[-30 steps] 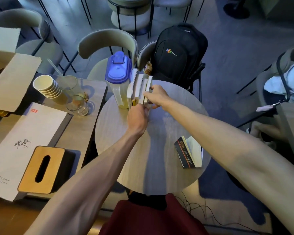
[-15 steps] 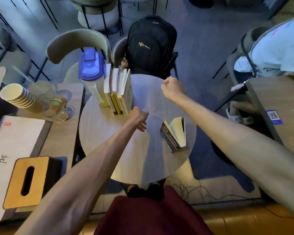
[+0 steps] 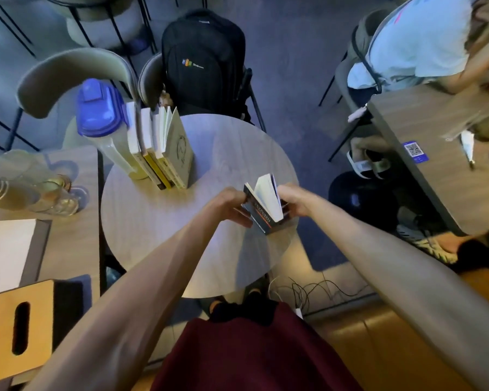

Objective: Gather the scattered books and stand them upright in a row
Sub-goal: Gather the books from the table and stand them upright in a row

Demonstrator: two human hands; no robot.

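Several books stand upright in a row at the far left of the round wooden table, leaning against a pitcher. The outermost has a pale cover with a line drawing. Near the table's right edge a dark-covered book with orange lettering is half open, its white pages fanned upward. My left hand grips its left side and my right hand grips its right side. The book looks tilted up off the tabletop.
A clear pitcher with a blue lid props the row. A black backpack sits on a chair behind the table. Glasses and a wooden tissue box occupy the left table. A seated person is at the right.
Both hands left the upright row and came to the dark book at the right edge, taking hold of it from either side. The view shifted right.
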